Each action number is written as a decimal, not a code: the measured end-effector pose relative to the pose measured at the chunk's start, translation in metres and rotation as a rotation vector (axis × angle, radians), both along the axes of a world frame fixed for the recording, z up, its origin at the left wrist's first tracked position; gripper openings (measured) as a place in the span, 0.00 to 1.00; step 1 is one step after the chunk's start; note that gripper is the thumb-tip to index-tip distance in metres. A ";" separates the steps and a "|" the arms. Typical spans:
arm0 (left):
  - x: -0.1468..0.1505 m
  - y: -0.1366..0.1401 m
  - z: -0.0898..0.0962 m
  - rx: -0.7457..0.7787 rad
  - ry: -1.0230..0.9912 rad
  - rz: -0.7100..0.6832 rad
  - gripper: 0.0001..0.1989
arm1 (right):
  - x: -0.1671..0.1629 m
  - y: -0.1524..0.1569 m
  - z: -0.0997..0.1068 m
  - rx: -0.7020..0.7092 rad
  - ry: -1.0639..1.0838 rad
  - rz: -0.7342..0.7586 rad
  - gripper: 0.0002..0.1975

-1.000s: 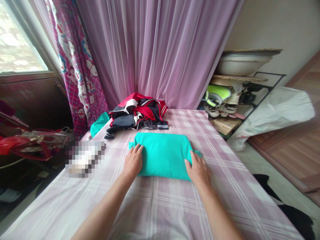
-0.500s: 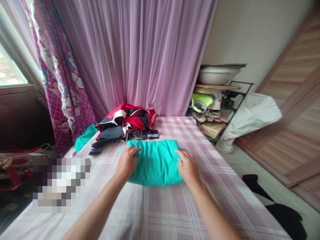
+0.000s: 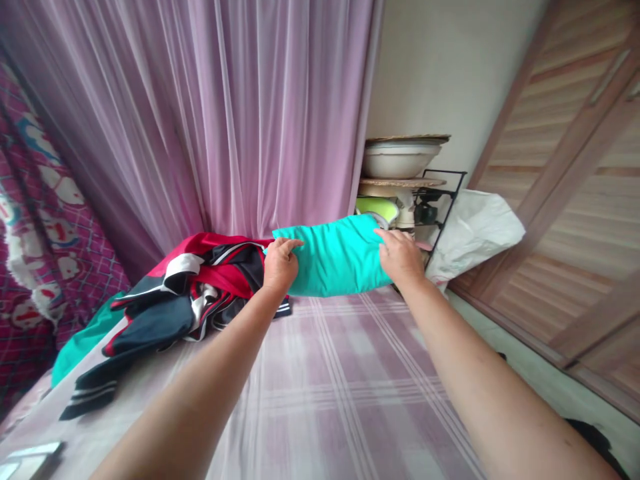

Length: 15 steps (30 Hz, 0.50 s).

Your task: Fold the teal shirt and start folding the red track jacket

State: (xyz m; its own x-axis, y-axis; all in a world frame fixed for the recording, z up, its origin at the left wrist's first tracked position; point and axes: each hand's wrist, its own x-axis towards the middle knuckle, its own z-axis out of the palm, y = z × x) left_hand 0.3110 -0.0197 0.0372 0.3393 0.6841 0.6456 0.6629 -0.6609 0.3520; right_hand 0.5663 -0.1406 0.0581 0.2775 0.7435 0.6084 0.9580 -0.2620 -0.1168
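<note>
A folded turquoise garment [image 3: 337,260] is stretched between my two hands near the far end of the plaid-covered bed. My left hand [image 3: 283,263] grips its left edge, thumb and fingers closed on the cloth. On the opposite edge my right hand [image 3: 403,257] pinches the fabric in the same way. The garment's kind cannot be told from its folded shape. Just left of it lies a heap of red and navy clothes [image 3: 155,320] with white trim, partly behind my left hand and forearm.
The plaid sheet [image 3: 320,400] covers the surface below my arms. More turquoise cloth [image 3: 85,340] hangs at the left edge. A purple curtain [image 3: 280,113] closes off the back. A rack with a white basin [image 3: 400,160] and a white sack [image 3: 480,230] stand at right.
Both hands have carried the turquoise garment forward, toward the far end and rack. It was lower and nearer before. The camera view has turned to the right, and the clothes heap appears further left.
</note>
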 end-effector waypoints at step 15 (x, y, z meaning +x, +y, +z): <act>-0.064 -0.076 -0.191 -0.220 0.200 -0.219 0.17 | -0.068 0.003 -0.181 -0.386 0.248 -0.279 0.27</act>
State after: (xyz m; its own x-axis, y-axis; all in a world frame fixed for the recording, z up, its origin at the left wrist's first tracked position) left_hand 0.2468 -0.0958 -0.1540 0.5974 0.6967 0.3972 0.5843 -0.7174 0.3794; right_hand 0.4983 -0.1377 -0.1233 0.5973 0.7775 0.1968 0.8016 -0.5716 -0.1751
